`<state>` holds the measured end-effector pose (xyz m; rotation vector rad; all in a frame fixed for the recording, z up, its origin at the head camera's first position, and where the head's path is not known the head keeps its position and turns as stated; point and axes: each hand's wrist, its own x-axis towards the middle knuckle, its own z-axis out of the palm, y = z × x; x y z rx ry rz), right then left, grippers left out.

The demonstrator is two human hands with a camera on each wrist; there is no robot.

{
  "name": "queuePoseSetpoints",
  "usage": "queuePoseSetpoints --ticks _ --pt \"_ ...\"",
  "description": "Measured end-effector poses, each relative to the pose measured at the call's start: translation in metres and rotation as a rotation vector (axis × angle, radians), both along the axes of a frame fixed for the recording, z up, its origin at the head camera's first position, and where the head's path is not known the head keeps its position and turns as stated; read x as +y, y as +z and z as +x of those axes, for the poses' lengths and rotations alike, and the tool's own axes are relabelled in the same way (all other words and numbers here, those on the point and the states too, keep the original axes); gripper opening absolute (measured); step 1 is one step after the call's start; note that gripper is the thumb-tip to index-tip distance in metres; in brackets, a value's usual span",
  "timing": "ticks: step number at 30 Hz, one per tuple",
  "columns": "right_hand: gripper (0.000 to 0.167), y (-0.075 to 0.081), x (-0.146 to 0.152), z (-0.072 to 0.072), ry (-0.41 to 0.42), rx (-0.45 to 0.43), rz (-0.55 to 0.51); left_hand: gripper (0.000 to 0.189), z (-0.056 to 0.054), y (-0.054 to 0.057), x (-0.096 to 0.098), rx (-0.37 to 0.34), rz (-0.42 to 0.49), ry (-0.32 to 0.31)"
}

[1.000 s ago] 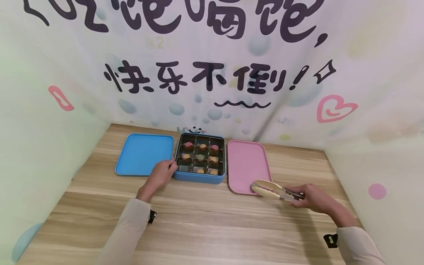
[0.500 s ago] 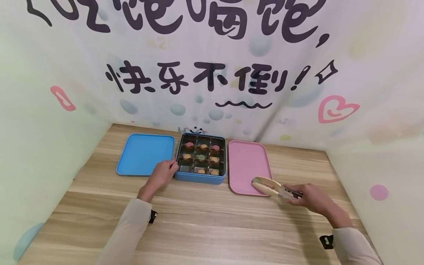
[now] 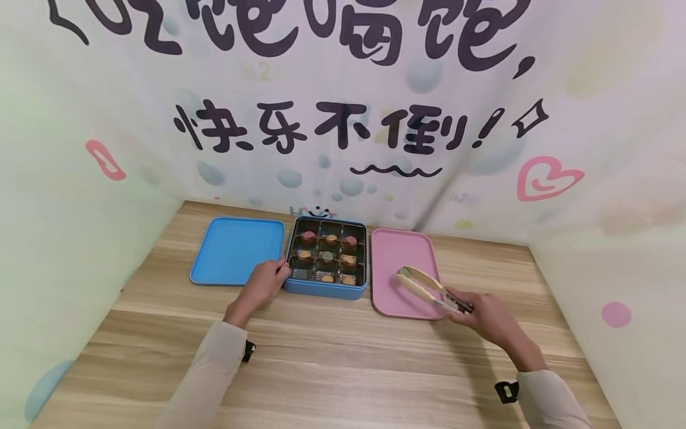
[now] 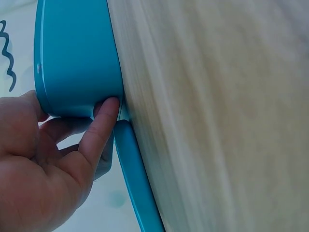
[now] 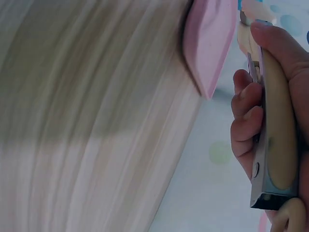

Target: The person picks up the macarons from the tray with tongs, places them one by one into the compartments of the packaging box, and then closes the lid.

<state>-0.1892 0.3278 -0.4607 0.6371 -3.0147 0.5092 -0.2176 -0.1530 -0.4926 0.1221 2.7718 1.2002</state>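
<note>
My right hand (image 3: 488,319) grips tongs (image 3: 442,293) with pale tips, its thumb and fingers wrapped round the handles in the right wrist view. Between the tips is a green round cookie (image 3: 404,272), over the pink tray (image 3: 386,250). My left hand (image 3: 265,283) holds the front left corner of a blue box (image 3: 324,290); in the left wrist view the thumb is at the rim and the fingers lie against the side wall (image 4: 82,58). Inside the box, a divided insert carries pink, tan and green round cookies (image 3: 327,255).
A blue lid (image 3: 241,244) lies flat just left of the box. All three stand in a row at the back of the wooden table (image 3: 332,363), close to a printed backdrop (image 3: 300,77). White side walls (image 3: 616,250) flank the table.
My right hand has moved left and away from me, bringing the tongs and green cookie from the tray's near right part farther over it. The left hand stays at the box.
</note>
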Motion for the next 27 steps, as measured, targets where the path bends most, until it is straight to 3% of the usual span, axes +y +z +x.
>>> queuePoseSetpoints --ticks 14,27 --pt "0.058 0.006 -0.061 -0.01 0.017 0.007 -0.102 0.052 0.001 0.0 0.0 0.003 0.012 0.001" --pt "0.059 0.01 -0.118 -0.018 0.123 0.004 -0.146 0.05 -0.001 -0.003 -0.001 0.004 0.006 0.005"
